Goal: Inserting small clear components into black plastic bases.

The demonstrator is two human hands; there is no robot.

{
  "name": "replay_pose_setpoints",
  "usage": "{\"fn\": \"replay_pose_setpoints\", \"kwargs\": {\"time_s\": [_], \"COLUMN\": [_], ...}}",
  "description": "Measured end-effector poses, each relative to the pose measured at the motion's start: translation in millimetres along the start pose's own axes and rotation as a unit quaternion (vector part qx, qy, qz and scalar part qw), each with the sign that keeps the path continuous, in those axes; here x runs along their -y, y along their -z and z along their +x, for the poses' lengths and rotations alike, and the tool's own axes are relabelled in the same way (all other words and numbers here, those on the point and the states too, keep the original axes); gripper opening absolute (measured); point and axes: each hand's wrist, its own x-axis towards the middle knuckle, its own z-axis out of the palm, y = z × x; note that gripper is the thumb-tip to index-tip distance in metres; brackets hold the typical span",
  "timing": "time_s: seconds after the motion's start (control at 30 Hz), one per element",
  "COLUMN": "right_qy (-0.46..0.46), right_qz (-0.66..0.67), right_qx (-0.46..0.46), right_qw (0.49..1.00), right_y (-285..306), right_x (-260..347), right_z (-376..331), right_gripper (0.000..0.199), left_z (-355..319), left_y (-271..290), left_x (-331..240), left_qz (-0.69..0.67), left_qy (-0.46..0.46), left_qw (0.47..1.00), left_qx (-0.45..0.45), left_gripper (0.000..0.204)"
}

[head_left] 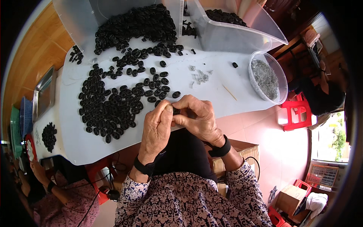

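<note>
Baskets, one green and one blue, stood at the far left beside a metal tray, with a small dark heap on the surface below them, near a co-worker's hand. On the pale table, a clear bin seemed to lie open toward the person, probably so that its load could be drawn out by hand. From its mouth, black oval pieces spread toward the near edge, mostly in a single layer, likely for easy picking. The left hand pinched a small dark part just off that edge, its thumb pressed on top; the right hand gripped the same part between thumb and forefinger, apparently to steady it from both sides. Beyond the hands lay a loose scatter of clear bits, then a thin wooden stick, a second clear bin and a round tub of similar clear bits, presumably set within the right hand's reach. Fingers covered most of the dark part, so its shape, and whether anything was fitted into it, could not be told. The left bin's back was cut off by the upper border, and the co-worker at the left faded into the dark rim.
</note>
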Motion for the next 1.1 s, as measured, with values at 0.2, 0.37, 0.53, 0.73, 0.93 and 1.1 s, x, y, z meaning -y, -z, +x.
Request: {"fn": "replay_pose_setpoints", "kwargs": {"time_s": [0.2, 0.37, 0.53, 0.73, 0.93, 1.1], "right_qy": [-0.157, -0.029, 0.008, -0.030, 0.116, 0.156], "right_qz": [0.196, 0.033, 0.000, -0.270, -0.438, -0.493], "right_qx": [0.021, -0.148, -0.263, 0.033, 0.158, 0.184], "right_qw": [0.968, 0.988, 0.965, 0.962, 0.878, 0.836], "right_y": [13.1, 75.2, 123.9, 62.7, 67.4, 60.6], "right_x": [9.3, 37.7, 47.0, 19.1, 1.8, -4.6], "right_z": [7.7, 76.9, 118.7, 71.8, 54.7, 56.3], "right_gripper": [0.011, 0.017, 0.024, 0.011, 0.007, 0.001], "left_z": [-3.7, -6.6, -6.0, -6.0, -4.9, -5.3], "left_y": [-3.9, 1.7, 1.5, 7.3, 1.5, 1.3], "left_x": [4.1, 6.2, -1.6, 0.6, 2.2, 1.8], "left_qz": [-0.041, -0.059, -0.067, -0.040, -0.033, -0.015], "left_qy": [-0.026, -0.020, -0.030, -0.028, -0.020, -0.028], "left_qw": [0.999, 0.998, 0.997, 0.999, 0.999, 0.999], "left_qx": [-0.025, -0.010, 0.012, 0.010, 0.015, 0.009], "left_gripper": [0.032, 0.034, 0.029, 0.029, 0.029, 0.027]}}
